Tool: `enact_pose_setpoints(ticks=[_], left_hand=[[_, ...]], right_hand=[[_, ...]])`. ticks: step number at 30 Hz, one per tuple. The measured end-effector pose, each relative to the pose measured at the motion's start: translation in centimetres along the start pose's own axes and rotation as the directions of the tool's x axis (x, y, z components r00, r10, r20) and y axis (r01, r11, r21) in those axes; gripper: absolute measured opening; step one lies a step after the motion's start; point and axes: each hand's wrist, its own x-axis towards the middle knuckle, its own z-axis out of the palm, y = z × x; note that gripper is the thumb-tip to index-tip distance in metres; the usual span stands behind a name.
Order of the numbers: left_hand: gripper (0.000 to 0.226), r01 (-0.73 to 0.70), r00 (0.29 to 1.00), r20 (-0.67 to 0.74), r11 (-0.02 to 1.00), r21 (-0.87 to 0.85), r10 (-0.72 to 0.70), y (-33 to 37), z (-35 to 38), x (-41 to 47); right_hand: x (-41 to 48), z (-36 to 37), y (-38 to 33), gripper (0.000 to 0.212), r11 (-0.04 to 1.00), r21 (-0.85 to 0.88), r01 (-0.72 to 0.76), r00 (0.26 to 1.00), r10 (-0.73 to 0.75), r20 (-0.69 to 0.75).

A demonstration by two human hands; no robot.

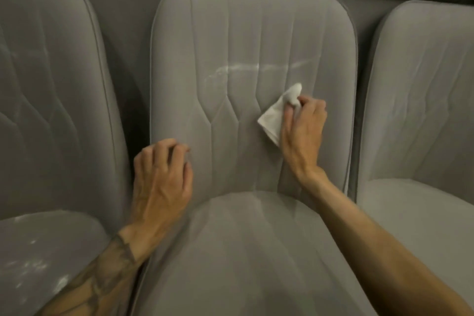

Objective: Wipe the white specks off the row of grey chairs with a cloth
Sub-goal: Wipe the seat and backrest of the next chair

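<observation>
Three grey padded chairs stand side by side. My right hand [302, 126] presses a white cloth [277, 113] against the backrest of the middle chair [230, 33], just below a white smear [246, 69] that runs across the stitched panels. My left hand [161, 179] rests with curled fingers on the lower left edge of the same backrest and holds nothing. White specks [33, 264] lie scattered on the seat of the left chair [51, 84], and faint white marks show on its backrest.
The right chair [420, 100] stands close beside the middle one, with faint pale streaks on its back. Narrow dark gaps separate the chairs. A dark wall or curtain runs behind the row at the top.
</observation>
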Motion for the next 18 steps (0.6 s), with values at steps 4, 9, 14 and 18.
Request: enact_pose_setpoints(ticks=[4,9,14,18], left_hand=[[0.019,-0.025,0.989,-0.143,0.999,0.04,0.03,-1.0,1.2,4.4],[0.017,-0.049,0.97,-0.234,0.998,0.049,0.059,-1.6,2.9,5.5],[0.018,-0.059,0.958,-0.276,0.995,0.084,0.08,-1.9,3.9,5.5],[0.018,-0.078,0.954,-0.286,0.994,0.071,0.095,-2.1,4.4,5.3]], right_hand=[[7.5,1.6,-1.1,0.027,0.997,-0.078,0.016,0.948,-0.039,-0.315],[3.3,3.2,-0.6,0.028,0.915,-0.243,0.321,0.947,-0.317,0.055],[11.9,1.3,-0.1,0.032,0.935,-0.351,0.059,0.934,-0.176,-0.312],[9.4,4.9,-2.9,0.028,0.966,-0.24,0.092,0.935,-0.167,-0.312]])
